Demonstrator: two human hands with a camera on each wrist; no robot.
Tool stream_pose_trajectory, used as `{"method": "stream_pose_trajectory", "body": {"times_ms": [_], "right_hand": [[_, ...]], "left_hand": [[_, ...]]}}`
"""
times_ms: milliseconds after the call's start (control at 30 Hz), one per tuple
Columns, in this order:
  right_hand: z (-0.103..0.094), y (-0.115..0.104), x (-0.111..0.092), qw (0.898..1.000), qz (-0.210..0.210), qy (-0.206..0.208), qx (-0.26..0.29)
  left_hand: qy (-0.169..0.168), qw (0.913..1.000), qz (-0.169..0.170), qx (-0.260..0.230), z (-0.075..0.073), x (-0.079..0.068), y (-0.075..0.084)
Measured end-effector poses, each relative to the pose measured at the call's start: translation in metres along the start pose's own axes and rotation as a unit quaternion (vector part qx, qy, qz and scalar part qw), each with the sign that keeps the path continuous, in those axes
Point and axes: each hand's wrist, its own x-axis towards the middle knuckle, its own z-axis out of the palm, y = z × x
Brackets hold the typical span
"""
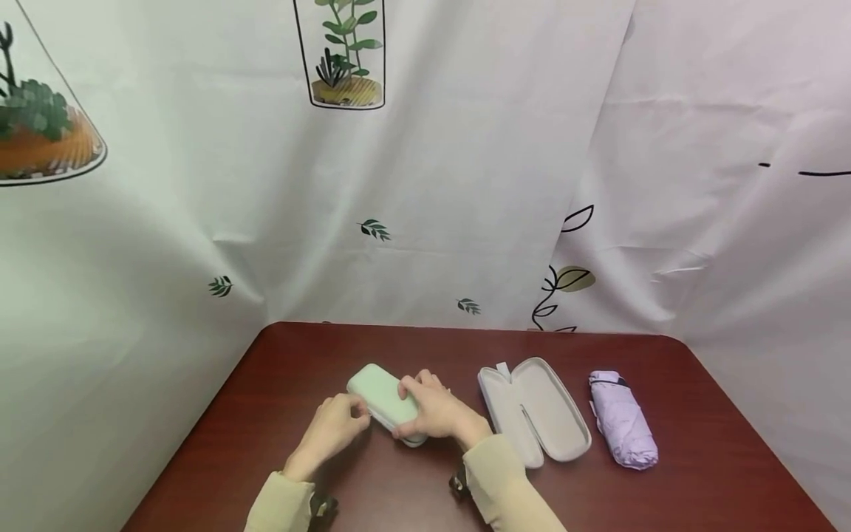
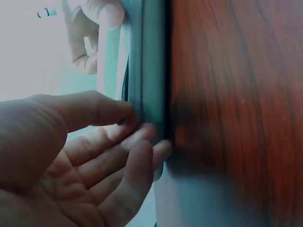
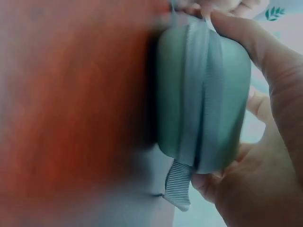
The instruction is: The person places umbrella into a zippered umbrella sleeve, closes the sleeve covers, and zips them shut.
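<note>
A pale green zippered case (image 1: 375,386) lies at a slant on the table, with grey zipper tape (image 2: 135,56) along its side. My right hand (image 1: 439,410) grips the near right end from above, thumb on one long side and fingers on the other. At the near long side, my left hand (image 1: 332,428) pinches the zipper pull (image 2: 121,122) between thumb and forefinger; only a dark bit of it shows. Beside the pinch, a narrow dark gap runs along the zipper. A ribbed grey fabric tab (image 3: 178,187) sticks out from the end in the right wrist view.
Right of my right hand, a light grey case (image 1: 555,414) lies unfolded, both halves facing up. Farther right is a folded lilac umbrella (image 1: 623,425) with a dark band near its top. A patterned white cloth (image 1: 425,185) hangs behind the dark red wooden table (image 1: 299,351).
</note>
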Motion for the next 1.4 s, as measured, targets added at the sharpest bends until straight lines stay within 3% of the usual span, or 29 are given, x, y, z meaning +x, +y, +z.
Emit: {"method": "stream_pose_trajectory", "body": {"times_ms": [167, 467, 700, 900, 1000, 1100, 1233, 1400], "right_hand": [[0.009, -0.008, -0.002, 0.999, 0.016, 0.027, 0.023], [0.022, -0.021, -0.005, 0.993, 0.079, 0.071, 0.048], [0.023, -0.029, -0.007, 0.99, 0.104, 0.097, 0.021], [0.033, -0.039, -0.006, 0.986, 0.102, 0.133, -0.011], [0.035, -0.043, -0.007, 0.985, 0.093, 0.141, -0.025], [0.028, -0.042, -0.01, 0.99, 0.076, 0.115, -0.026], [0.003, -0.036, -0.017, 0.998, 0.023, 0.044, -0.042], [-0.027, -0.035, -0.017, 0.993, -0.03, -0.02, -0.109]], "left_hand": [[0.012, 0.9997, 0.01, 0.016, -0.002, -0.002, 0.003], [-0.034, 0.9979, 0.054, 0.008, 0.0, -0.004, 0.007], [-0.062, 0.9945, 0.084, 0.011, 0.001, 0.001, 0.004], [-0.103, 0.9891, 0.102, 0.027, -0.009, -0.004, 0.002], [-0.105, 0.9887, 0.103, 0.028, -0.012, -0.005, 0.001], [-0.112, 0.9895, 0.091, 0.013, -0.011, -0.005, -0.003], [-0.127, 0.9884, 0.083, -0.006, -0.008, -0.005, -0.006], [-0.13, 0.9882, 0.079, -0.014, -0.01, -0.004, -0.007]]}}
